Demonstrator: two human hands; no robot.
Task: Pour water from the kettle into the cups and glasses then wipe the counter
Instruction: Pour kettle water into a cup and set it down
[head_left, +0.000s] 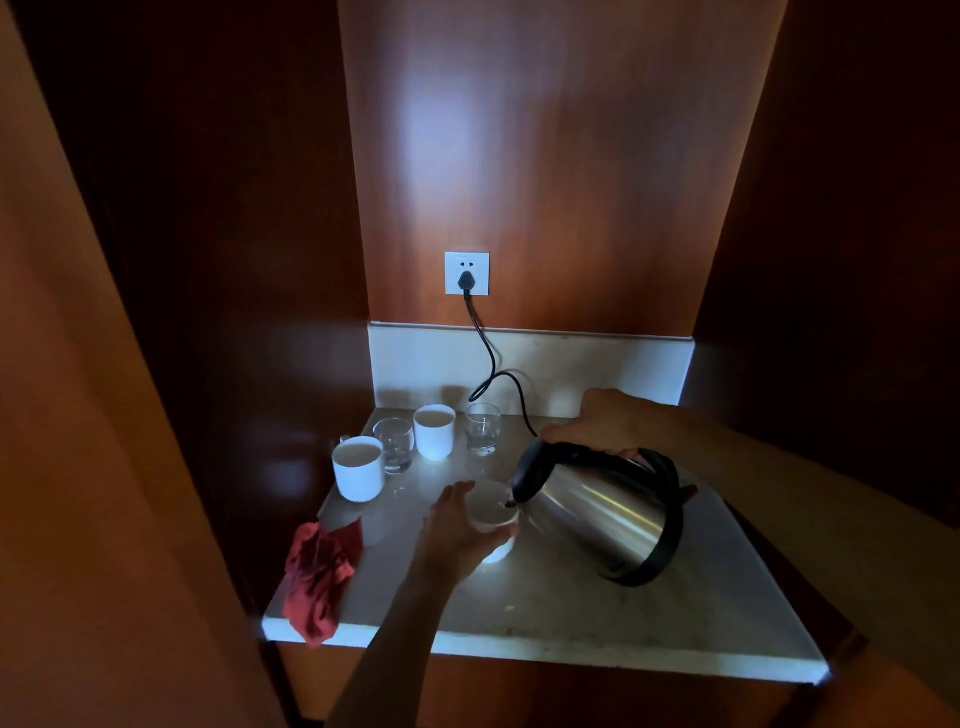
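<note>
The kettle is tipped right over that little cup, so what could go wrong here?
The kettle spout sits at the rim of the white cup that the left hand steadies; water could splash those fingers. The red cloth overhangs the counter edge and might slip off.

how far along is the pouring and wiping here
Mid-pour. The right hand tips the kettle into the cup that the left hand steadies. The other two cups and two glasses look filled already. Still left: wiping the counter; the red cloth lies untouched.
</note>
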